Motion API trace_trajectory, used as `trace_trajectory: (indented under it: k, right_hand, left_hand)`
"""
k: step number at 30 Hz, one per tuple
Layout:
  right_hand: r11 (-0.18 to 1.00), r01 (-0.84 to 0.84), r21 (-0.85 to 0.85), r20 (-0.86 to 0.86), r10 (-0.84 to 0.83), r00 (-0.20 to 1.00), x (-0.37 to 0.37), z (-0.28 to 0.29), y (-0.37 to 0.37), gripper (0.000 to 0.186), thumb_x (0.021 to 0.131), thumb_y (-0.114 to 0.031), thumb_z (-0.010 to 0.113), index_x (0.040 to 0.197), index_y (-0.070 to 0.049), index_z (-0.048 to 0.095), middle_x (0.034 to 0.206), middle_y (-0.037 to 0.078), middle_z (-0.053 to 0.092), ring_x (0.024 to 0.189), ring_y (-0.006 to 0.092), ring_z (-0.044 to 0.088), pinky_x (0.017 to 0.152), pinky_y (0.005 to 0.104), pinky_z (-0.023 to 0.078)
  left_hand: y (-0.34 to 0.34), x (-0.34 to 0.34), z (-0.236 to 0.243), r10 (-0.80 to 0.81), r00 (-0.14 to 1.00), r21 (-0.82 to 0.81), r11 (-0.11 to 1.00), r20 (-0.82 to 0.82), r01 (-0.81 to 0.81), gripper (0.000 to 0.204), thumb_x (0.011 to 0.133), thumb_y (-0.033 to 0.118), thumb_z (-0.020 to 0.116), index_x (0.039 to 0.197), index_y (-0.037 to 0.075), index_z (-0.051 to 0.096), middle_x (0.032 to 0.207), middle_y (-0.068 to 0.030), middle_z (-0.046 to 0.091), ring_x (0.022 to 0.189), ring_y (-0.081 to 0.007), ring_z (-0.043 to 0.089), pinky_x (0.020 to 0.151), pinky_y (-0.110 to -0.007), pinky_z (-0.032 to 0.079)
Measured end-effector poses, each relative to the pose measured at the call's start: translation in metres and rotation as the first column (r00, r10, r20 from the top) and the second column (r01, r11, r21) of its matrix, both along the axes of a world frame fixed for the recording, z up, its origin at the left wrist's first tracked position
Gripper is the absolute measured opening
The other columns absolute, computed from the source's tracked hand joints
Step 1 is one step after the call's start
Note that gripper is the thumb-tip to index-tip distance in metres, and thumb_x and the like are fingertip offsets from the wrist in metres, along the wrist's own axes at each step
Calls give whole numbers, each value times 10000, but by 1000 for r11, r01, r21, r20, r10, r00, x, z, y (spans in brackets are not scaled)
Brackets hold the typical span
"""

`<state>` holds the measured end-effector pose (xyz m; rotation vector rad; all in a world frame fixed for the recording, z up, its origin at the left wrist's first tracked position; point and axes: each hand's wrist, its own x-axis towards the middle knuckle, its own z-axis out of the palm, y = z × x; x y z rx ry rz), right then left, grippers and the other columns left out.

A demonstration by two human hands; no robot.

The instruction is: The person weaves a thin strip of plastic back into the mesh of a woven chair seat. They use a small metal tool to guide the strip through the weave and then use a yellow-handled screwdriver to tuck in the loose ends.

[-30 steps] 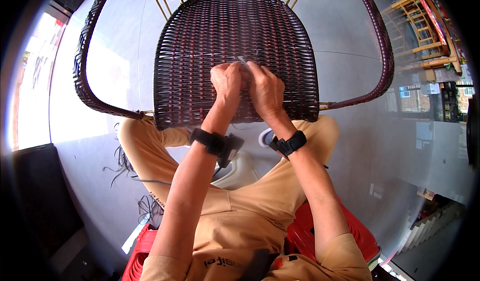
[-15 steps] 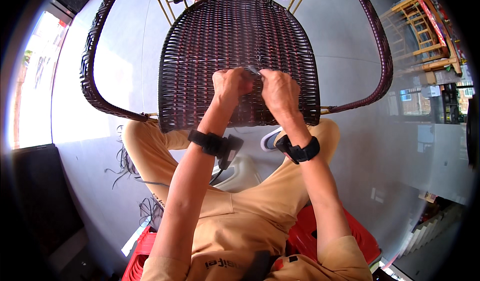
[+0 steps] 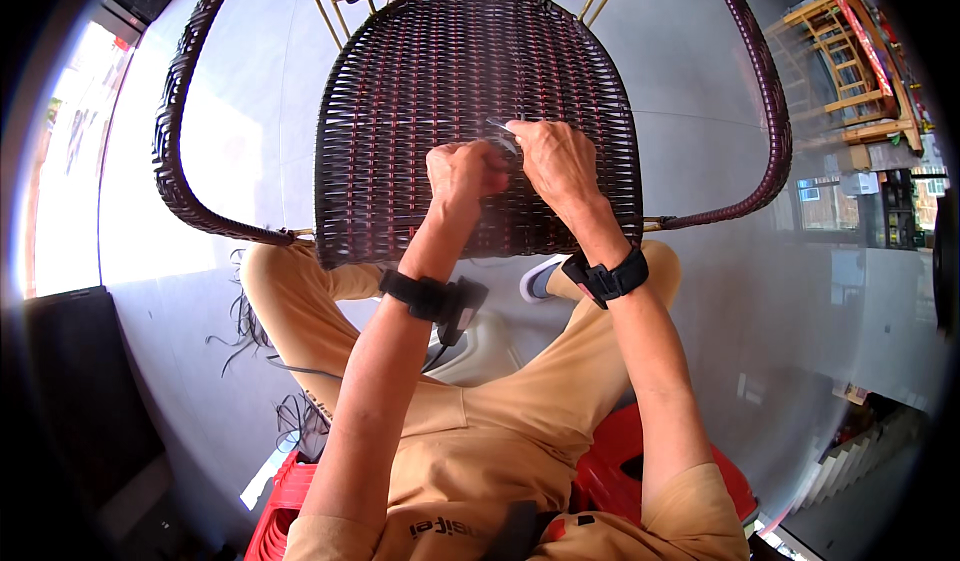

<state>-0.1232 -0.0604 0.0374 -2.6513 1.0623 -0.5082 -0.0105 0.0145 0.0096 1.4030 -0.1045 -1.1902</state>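
Observation:
A dark brown woven rattan chair [image 3: 400,91] stands in front of me, its seat under both my hands. My right hand [image 3: 560,166] is closed around a small thin metal tool [image 3: 497,124], whose tip sticks out past the thumb and forefinger toward the left. My left hand [image 3: 462,173] is curled shut just left of it, over the seat's front half. What its fingers hold, if anything, is hidden. A small pale glint shows between the two hands, too blurred to name.
Curved woven armrests [image 3: 180,111] flank the seat. I sit on a red plastic stool [image 3: 715,466], with dark loose strands [image 3: 240,336] on the floor by my left leg. A wooden frame stack [image 3: 850,71] stands far right. Black bands circle my wrists.
My right hand has lifted slightly away from me and turned, so the tool's tip now points up and left. The left hand stays nearly in place.

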Motion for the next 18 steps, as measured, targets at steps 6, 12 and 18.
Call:
trace_trajectory:
  k: [6, 12, 18]
  right_hand:
    - [997, -63, -43, -49, 61, 997, -1, 6, -3, 203, 861, -72, 552, 1001, -103, 696, 803, 149, 660, 721, 350, 651, 597, 436, 521]
    - [997, -65, -49, -41, 63, 997, -1, 7, 0, 177, 833, -59, 528, 895, -94, 689, 799, 141, 664, 728, 323, 663, 638, 425, 530]
    - [993, -89, 71, -6, 90, 996, -1, 12, -5, 187, 797, -20, 527, 876, -68, 690, 732, 182, 646, 708, 349, 654, 640, 434, 528]
  left_hand:
    - [-2, 0, -1, 2, 1000, 9, 1000, -16, -2, 182, 831, 121, 594, 764, -47, 618, 723, -123, 645, 491, -177, 603, 476, -299, 566]
    - [0, -1, -1, -3, 1000, -12, 1000, -5, 3, 195, 842, 133, 591, 776, -46, 628, 717, -121, 646, 492, -170, 602, 482, -288, 565]
    - [-1, 1, -1, -58, 998, 0, 998, 28, 58, 206, 852, 147, 593, 791, -45, 639, 698, -114, 647, 507, -158, 605, 492, -274, 562]
